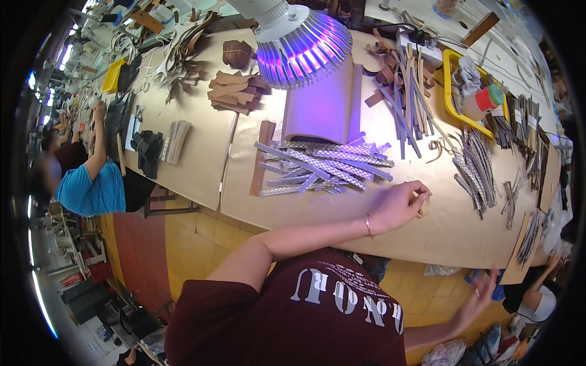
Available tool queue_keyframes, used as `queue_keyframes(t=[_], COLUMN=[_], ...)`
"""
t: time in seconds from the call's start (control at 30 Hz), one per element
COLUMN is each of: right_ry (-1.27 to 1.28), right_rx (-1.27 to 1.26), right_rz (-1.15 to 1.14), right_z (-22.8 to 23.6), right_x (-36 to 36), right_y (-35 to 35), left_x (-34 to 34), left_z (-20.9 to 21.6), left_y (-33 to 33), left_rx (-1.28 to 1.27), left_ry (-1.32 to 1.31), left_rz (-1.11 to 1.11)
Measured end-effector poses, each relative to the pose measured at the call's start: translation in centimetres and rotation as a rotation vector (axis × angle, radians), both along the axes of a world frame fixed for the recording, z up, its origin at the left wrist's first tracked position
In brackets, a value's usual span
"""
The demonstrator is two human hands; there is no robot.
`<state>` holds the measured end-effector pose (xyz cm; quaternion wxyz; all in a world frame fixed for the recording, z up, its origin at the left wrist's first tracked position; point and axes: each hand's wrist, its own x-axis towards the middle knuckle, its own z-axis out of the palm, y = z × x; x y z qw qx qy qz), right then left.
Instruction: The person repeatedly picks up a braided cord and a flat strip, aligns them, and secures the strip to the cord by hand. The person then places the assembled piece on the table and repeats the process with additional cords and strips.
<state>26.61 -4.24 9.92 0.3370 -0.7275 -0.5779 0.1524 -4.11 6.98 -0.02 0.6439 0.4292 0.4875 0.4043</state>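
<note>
My left hand point(400, 207) is over the table, just right of a loose pile of braided strips point(323, 165). Its fingers are curled together, and whatever they may hold is hidden. A thin bracelet rings that wrist. Farther right, off the table's near edge, my right hand point(475, 302) is raised and slightly blurred, its fingers stretched apart with nothing seen in them. The silvery-grey strips lie crosswise under the purple glow of a finned lamp point(302, 46). Behind them stands a curved tan board point(320, 110), lit by the lamp, with a flat brown strip point(264, 155) to the left.
Brown leather strips point(237, 91) lie stacked at the back left. Grey and tan strips point(412, 91) lean at the back right, near a yellow basket point(450, 79) with a green-capped bottle point(485, 100). More braided strips point(475, 168) lie at right. A co-worker in blue point(91, 186) sits left.
</note>
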Motion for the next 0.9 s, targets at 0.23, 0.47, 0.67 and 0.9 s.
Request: queue_keyframes(t=[0.23, 0.47, 0.67, 0.9], right_ry=[0.134, 0.107, -0.529, -0.566], right_rx=[-0.283, -0.576, -0.324, -0.521], right_rz=[-0.151, -0.272, -0.409, -0.783], right_z=[-9.5, -8.0, -11.6, -8.2], right_x=[-4.9, -3.7, -2.0, -8.9], right_y=[4.2, 6.0, 4.1, 2.3], left_x=[-0.3, -1.1, -1.2, -2.7], left_z=[-1.2, -0.2, -0.2, -0.8], left_y=[-2.0, -4.6, -6.8, -9.2], left_rx=[0.485, 0.473, 0.511, 0.715], left_ry=[0.356, 0.364, 0.401, 0.435], left_rz=[0.154, 0.052, -0.060, -0.236])
